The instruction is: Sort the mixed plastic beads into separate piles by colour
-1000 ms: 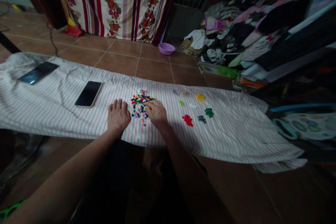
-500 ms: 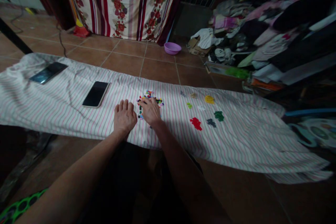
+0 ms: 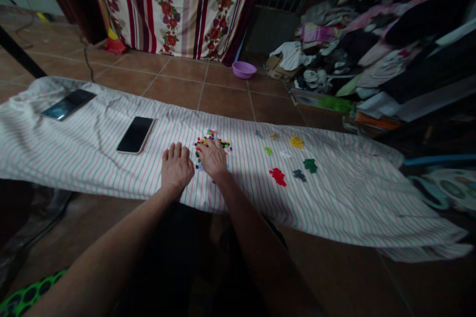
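My left hand (image 3: 177, 167) lies flat on the striped cloth (image 3: 111, 109), fingers stretched forward and holding nothing. Just right of it, my right hand (image 3: 213, 159) is over a pile of small mixed-colour pieces (image 3: 225, 144), its fingers spread and touching the pile. The hand covers part of the pieces. Farther right lie groups sorted by colour: red pieces (image 3: 277, 177), dark grey pieces (image 3: 299, 175), dark green pieces (image 3: 310, 165), yellow pieces (image 3: 296, 142), lime pieces (image 3: 268, 150), white pieces (image 3: 285, 155), tan pieces (image 3: 274, 136) and grey-blue pieces (image 3: 259, 133). Their exact kind is too small to tell.
Left of my hands lies a phone (image 3: 136, 134), with a second dark phone (image 3: 69, 104) farther left. Beyond the cloth, a purple basin (image 3: 244, 70) stands on the tiled floor. A heap of clothes (image 3: 357, 44) fills the back right, and a floral curtain (image 3: 171, 10) hangs behind.
My right hand's fingers have shifted slightly over the mixed pile. My left hand and the sorted groups stay where they were.
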`<state>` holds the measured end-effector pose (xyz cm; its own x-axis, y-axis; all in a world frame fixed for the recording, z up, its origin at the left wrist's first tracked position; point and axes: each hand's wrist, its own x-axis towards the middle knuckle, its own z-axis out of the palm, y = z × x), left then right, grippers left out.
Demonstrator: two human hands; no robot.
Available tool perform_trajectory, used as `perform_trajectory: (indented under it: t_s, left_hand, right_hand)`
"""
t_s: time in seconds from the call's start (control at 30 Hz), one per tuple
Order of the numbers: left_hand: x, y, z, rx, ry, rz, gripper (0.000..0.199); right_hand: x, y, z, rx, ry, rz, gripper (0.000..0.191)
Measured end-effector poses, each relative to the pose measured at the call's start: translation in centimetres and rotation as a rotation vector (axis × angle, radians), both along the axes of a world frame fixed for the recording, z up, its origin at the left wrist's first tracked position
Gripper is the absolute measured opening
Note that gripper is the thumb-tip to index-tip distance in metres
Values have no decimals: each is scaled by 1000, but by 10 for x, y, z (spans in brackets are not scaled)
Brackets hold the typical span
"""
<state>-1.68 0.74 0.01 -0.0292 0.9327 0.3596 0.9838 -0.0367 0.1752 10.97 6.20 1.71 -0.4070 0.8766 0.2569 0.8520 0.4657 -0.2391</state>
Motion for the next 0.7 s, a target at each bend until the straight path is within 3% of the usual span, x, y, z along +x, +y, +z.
perform_trajectory:
  t_s: [0.5, 0.7]
  left_hand:
    - [-1, 1, -5, 33, 38, 8, 31]
    - [-2, 1, -3, 21, 47, 13, 32]
  right_hand:
    - [-2, -4, -1, 34, 167, -13, 22]
    - [7, -4, 0, 5, 281, -97, 25]
